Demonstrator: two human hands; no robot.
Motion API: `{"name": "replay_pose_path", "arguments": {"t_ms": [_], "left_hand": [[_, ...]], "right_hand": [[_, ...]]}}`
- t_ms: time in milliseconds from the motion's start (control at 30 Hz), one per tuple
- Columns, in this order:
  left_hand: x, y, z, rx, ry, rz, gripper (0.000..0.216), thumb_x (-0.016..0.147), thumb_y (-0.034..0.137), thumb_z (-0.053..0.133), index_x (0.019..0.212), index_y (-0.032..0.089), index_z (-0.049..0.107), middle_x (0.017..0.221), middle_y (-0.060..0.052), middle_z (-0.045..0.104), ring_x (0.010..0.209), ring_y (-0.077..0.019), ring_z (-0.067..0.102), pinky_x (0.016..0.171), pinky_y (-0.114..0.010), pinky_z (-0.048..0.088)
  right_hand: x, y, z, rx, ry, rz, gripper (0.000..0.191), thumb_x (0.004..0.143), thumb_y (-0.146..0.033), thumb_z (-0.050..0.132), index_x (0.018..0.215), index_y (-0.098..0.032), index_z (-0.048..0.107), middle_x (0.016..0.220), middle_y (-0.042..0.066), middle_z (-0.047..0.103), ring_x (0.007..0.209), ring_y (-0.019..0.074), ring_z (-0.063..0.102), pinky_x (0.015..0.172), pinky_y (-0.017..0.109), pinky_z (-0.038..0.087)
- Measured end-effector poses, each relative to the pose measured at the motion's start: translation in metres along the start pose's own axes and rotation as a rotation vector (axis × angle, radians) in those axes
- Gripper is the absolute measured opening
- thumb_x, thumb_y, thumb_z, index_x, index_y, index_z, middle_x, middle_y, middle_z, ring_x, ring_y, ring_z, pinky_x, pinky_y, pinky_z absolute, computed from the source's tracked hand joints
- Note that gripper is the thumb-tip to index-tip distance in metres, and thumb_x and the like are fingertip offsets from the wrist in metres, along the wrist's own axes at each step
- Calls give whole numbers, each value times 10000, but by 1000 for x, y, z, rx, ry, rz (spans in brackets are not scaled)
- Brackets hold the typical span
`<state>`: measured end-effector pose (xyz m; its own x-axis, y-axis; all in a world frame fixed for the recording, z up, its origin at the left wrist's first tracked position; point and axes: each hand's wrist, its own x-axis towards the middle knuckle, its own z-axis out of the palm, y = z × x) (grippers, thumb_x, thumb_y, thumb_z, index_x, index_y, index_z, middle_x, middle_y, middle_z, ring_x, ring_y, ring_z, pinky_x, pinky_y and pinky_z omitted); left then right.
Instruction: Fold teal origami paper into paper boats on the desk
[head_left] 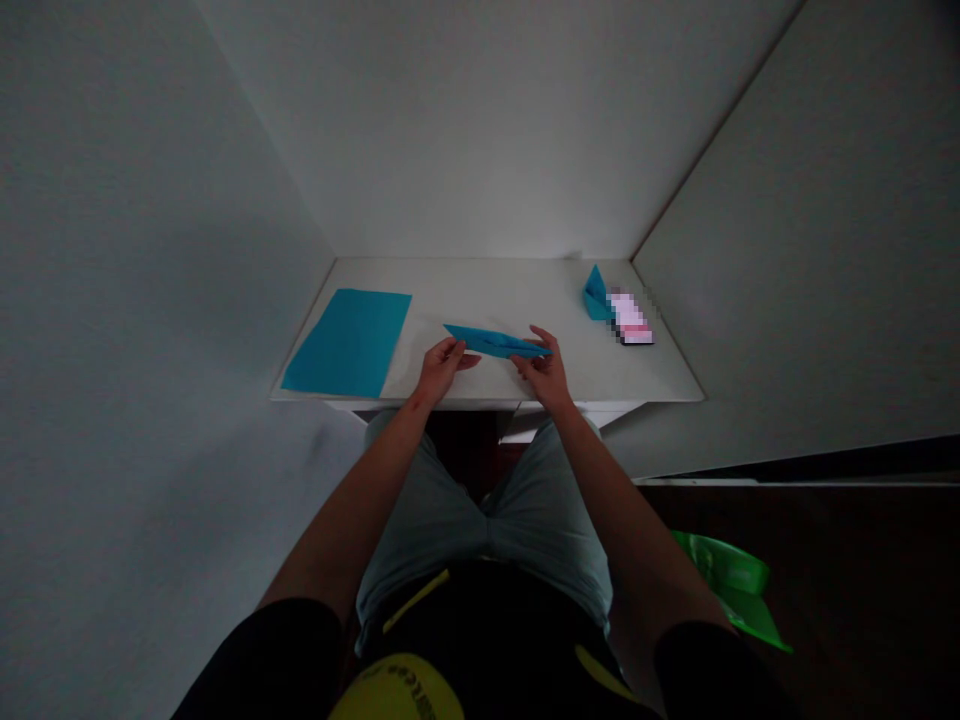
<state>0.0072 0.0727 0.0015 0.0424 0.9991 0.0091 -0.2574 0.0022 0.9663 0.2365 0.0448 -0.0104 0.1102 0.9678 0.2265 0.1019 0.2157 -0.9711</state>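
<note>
A long, narrow folded piece of blue paper (491, 341) lies across the middle of the small white table (487, 290). My left hand (441, 364) pinches its left part with closed fingers. My right hand (544, 368) grips its right end, thumb and fingers pressed on the fold. Both forearms reach forward over my lap.
A flat sheet of blue paper (349, 341) lies on the table's left side. A small folded blue paper shape (596, 294) stands at the back right beside a blurred-out object (631, 320). White walls close in on three sides. A green object (731, 590) sits on the dark floor at the right.
</note>
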Motion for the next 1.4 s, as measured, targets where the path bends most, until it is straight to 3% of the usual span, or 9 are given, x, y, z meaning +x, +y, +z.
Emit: {"name": "replay_pose_path", "arguments": {"t_ms": [133,333,467,700,833,1033,1133,1233,1400], "left_hand": [[2,-2,1,0,5,-15,699,657,789,882,851,189,579,885,-38,749,913,-238,817,936,-427,666],[4,-6,0,16,-4,-12,646,765,721,858,1032,164,672,1033,-93,782,880,-191,789,870,-387,676],[4,-8,1,27,-26,24,657,827,749,784,1111,163,703,1178,-141,762,909,-189,775,738,-318,670],[0,-4,3,51,-35,12,691,776,799,788,999,149,715,927,-77,717,754,-158,710,605,-282,645],[0,-2,4,81,-56,9,650,775,763,809,994,158,714,896,-58,697,729,-149,683,588,-280,639],[-10,4,9,166,-3,46,522,839,674,778,1014,186,714,903,-55,707,825,-185,692,663,-304,624],[-22,21,-14,407,12,200,394,917,589,739,1045,217,752,1048,-84,766,988,-221,726,913,-381,611],[-37,47,-68,760,46,413,362,963,553,702,1136,241,766,1259,-121,763,1276,-291,671,1200,-490,464],[-66,63,-173,1263,198,315,1036,758,734,829,1579,167,552,1723,-226,422,1650,-467,264,1323,-632,225]], "right_hand": [[-10,-11,-3,-49,46,-73,729,827,-679,812,1422,-314,600,1420,110,657,813,190,658,655,347,607],[-15,-18,-30,-328,-145,-166,396,952,-657,693,1002,-277,793,1045,85,738,959,252,693,830,393,625],[3,-11,-65,-452,5,-158,416,1004,-611,607,1070,-244,792,1116,114,733,959,258,692,790,393,628],[52,12,-126,-724,218,-148,524,944,-369,642,1427,-167,659,1424,213,538,1226,323,607,1052,513,597],[48,18,-121,-766,274,-118,720,922,-327,642,1602,-154,479,1549,240,326,1127,294,630,1036,494,599],[29,22,-97,-703,195,-140,617,899,-355,620,1489,-188,551,1491,214,388,902,228,603,1044,533,572],[32,26,-101,-685,249,-129,586,849,-385,651,1389,-164,605,1427,206,444,809,196,586,971,526,598],[37,29,-107,-679,255,-107,514,840,-427,657,1276,-155,659,1308,188,528,759,189,568,888,497,611],[38,25,-107,-688,192,-122,473,842,-439,666,1229,-168,693,1210,160,599,701,183,549,834,475,598]]}}
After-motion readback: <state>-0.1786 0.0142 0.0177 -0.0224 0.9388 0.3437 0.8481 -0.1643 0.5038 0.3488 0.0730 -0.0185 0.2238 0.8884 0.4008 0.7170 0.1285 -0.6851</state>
